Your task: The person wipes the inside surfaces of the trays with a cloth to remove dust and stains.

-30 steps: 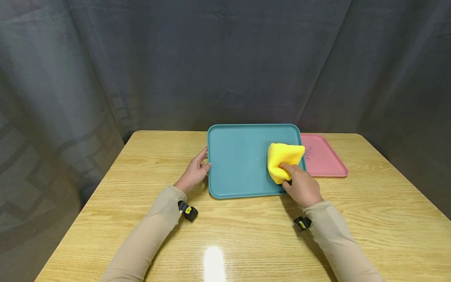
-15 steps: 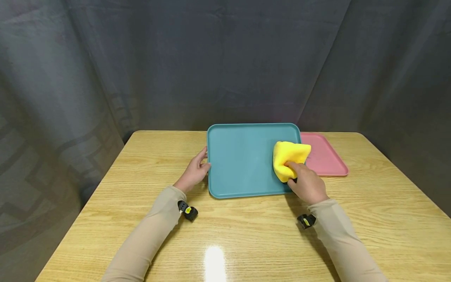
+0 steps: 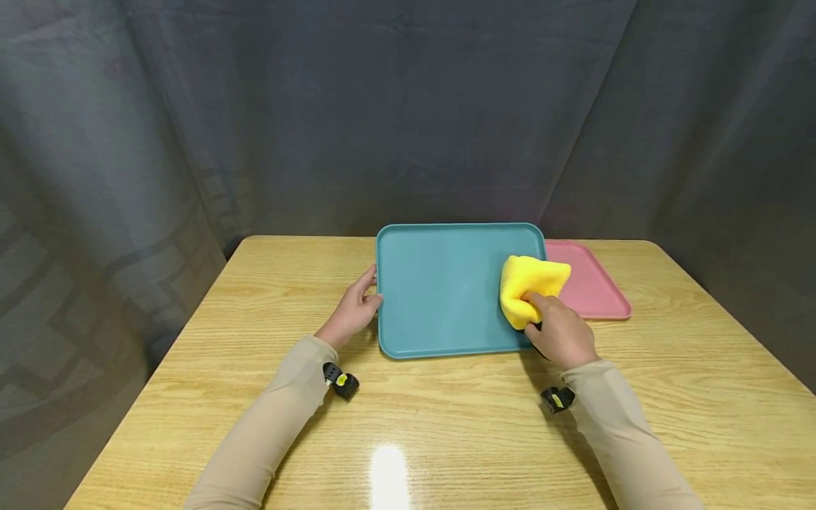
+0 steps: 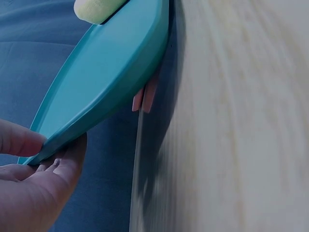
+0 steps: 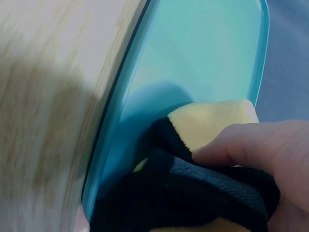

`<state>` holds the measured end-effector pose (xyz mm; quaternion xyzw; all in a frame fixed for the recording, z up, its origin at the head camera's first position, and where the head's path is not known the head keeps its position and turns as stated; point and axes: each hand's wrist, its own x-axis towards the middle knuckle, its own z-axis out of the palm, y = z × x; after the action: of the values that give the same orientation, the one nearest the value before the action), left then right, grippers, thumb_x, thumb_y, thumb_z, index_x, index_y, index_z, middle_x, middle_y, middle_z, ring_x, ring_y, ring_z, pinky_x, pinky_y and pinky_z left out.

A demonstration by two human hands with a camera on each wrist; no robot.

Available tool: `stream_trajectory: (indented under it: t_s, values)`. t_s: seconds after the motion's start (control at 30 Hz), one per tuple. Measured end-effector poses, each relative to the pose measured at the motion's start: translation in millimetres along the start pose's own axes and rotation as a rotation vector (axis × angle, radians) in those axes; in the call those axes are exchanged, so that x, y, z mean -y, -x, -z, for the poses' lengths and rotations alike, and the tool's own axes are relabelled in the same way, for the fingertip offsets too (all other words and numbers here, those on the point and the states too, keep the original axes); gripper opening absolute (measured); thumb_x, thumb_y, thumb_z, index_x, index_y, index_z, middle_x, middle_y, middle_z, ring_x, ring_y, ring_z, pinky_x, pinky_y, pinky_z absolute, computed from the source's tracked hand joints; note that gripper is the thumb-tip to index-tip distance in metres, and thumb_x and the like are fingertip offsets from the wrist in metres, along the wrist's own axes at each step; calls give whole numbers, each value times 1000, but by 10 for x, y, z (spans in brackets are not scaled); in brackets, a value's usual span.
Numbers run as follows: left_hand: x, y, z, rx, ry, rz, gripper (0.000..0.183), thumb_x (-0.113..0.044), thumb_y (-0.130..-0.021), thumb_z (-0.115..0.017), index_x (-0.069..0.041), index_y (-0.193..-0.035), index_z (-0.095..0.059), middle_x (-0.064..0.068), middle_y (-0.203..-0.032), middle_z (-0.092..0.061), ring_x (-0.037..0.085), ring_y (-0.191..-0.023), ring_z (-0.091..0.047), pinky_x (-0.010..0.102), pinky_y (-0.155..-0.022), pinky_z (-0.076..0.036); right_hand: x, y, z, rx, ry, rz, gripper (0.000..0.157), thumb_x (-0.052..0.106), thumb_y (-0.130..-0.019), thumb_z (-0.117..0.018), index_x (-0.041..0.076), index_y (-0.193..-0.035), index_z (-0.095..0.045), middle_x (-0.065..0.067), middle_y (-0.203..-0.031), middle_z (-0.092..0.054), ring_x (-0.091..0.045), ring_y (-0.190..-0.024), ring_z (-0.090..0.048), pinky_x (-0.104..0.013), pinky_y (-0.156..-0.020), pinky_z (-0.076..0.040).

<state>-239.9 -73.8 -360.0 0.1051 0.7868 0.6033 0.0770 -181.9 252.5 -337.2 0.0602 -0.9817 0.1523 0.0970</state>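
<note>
A blue-green tray [image 3: 446, 290] stands tilted, its left end raised off the table. My left hand [image 3: 353, 312] pinches that left rim, thumb on top and fingers beneath, as the left wrist view shows with the thumb [image 4: 21, 140]. In my right hand [image 3: 564, 336] is a bunched cloth [image 3: 532, 283], yellow on one side and black on the other. The cloth lies against the tray's right end, and its corner overhangs the rim. From the right wrist view, the black side [image 5: 193, 188] folds under my thumb. Some of my right fingers are hidden by the cloth.
A pink tray [image 3: 589, 287] lies on the wooden table [image 3: 446, 425] at the right, partly covered by the blue-green tray's right end. Grey curtains [image 3: 395, 120] hang behind the table and at both sides.
My right hand has moved the cloth to the right across the blue-green tray, toward its right rim. Dark marks seen earlier on the pink tray are now out of sight. My left hand stays in place.
</note>
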Motion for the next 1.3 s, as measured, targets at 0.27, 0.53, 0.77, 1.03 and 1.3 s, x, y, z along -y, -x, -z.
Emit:
stream_trajectory:
  t_s: [0.27, 0.53, 0.77, 1.03, 1.3]
  values:
    - [-18, 12, -1, -1, -7, -6, 62, -3, -97, -37, -16, -152, -9, 19, -146, -32, 36, -120, -53, 41, -97, -49, 6, 7, 13, 18, 24, -7, 38, 9, -78, -63, 6, -116, -56, -22, -96, -61, -28, -68, -54, -37, -50, -41]
    - [-18, 8, 0, -1, -11, -8, 62, -3, -97, -37, -17, -152, -10, 18, -146, -33, 36, -120, -53, 41, -96, -49, 27, 13, 36, 34, 27, 5, 34, 9, -78, -64, 5, -111, -57, -19, -91, -61, -24, -66, -49, -31, -50, -35]
    - [-6, -6, -3, 0, -15, 3, 63, -4, -97, -36, -18, -152, -9, 17, -147, -31, 35, -120, -54, 40, -95, -50, 58, 23, 31, 39, 23, 26, 34, 9, -78, -67, 4, -110, -58, -17, -91, -61, -24, -68, -49, -31, -53, -37]
    - [18, -11, 0, -2, -17, 1, 62, -5, -98, -36, -18, -152, -9, 16, -147, -32, 34, -119, -54, 38, -93, -51, 108, 25, -7, 36, 19, 54, 35, 9, -78, -67, 4, -111, -59, -18, -93, -63, -23, -68, -51, -32, -54, -39]
    - [12, -11, -2, -5, -11, 11, 62, -6, -98, -37, -20, -152, -9, 15, -147, -31, 33, -122, -52, 42, -98, -48, 175, 29, -36, 26, 15, 77, 36, 7, -77, -67, 4, -112, -60, -20, -100, -64, -24, -73, -55, -36, -57, -44]
